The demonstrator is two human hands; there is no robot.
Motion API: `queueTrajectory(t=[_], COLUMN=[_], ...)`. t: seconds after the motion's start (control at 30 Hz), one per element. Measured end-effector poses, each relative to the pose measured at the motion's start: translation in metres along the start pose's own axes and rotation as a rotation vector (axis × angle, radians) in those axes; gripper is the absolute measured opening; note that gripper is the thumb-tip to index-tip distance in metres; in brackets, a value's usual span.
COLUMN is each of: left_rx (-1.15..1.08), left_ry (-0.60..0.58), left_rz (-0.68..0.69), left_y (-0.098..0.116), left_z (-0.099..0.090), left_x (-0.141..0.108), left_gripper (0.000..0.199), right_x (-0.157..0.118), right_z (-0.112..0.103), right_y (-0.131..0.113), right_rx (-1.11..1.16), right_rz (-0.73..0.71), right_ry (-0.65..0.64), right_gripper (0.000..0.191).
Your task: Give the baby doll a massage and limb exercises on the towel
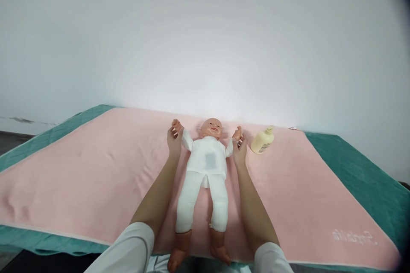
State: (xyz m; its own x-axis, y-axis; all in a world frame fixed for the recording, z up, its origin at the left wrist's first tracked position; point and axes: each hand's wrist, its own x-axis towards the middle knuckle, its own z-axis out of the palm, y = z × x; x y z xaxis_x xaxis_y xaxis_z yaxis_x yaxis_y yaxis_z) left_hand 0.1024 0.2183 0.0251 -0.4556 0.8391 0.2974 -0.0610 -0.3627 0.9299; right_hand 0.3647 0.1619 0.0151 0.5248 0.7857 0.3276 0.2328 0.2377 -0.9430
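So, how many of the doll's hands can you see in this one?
2. One doll hand is in the person's left hand; the other doll hand is in the right hand. Both are partly covered.

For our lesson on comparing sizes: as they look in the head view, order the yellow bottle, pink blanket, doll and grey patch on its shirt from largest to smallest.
1. Pink blanket
2. Doll
3. Yellow bottle
4. Grey patch
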Motion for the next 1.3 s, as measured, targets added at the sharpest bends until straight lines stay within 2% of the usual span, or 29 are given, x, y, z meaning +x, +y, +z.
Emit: queueTrajectory(t=[0.1, 0.23, 0.53, 0.67, 0.77, 0.97, 1.17, 1.3], left_rx=[-0.039, -0.065, -0.043, 0.059, 0.126, 0.233, 0.389, 0.471], left_ry=[0.050, 0.085, 0.092, 0.084, 0.069, 0.027, -0.094, -0.141], left_rz=[-0.040, -0.071, -0.081, -0.110, -0.139, -0.221, -0.228, -0.163], left_y=[0.004, 0.009, 0.020, 0.024, 0.031, 0.041, 0.038, 0.035], left_z=[-0.008, -0.018, -0.046, -0.056, -0.064, -0.082, -0.090, -0.093], left_x=[-0.006, -0.022, -0.057, -0.072, -0.083, -0.099, -0.102, -0.103], left_gripper=[0.033, 0.033, 0.032, 0.030, 0.029, 0.033, 0.035, 0.035], right_x=[-0.006, -0.021, -0.069, -0.095, -0.110, -0.120, -0.120, -0.121], right_z=[-0.010, -0.023, -0.060, -0.076, -0.085, -0.093, -0.094, -0.095], right_y=[-0.008, -0.022, -0.035, -0.034, -0.030, -0.019, -0.015, -0.004], right_rx=[-0.013, -0.039, -0.222, -0.305, -0.373, -0.386, -0.406, -0.487], right_rz=[-0.058, -0.115, 0.146, 0.173, 0.208, 0.260, 0.218, 0.049], right_ry=[0.048, 0.093, 0.113, 0.065, 0.017, -0.025, -0.016, -0.028], right_gripper=[0.071, 0.064, 0.061, 0.046, 0.043, 0.041, 0.036, 0.036])
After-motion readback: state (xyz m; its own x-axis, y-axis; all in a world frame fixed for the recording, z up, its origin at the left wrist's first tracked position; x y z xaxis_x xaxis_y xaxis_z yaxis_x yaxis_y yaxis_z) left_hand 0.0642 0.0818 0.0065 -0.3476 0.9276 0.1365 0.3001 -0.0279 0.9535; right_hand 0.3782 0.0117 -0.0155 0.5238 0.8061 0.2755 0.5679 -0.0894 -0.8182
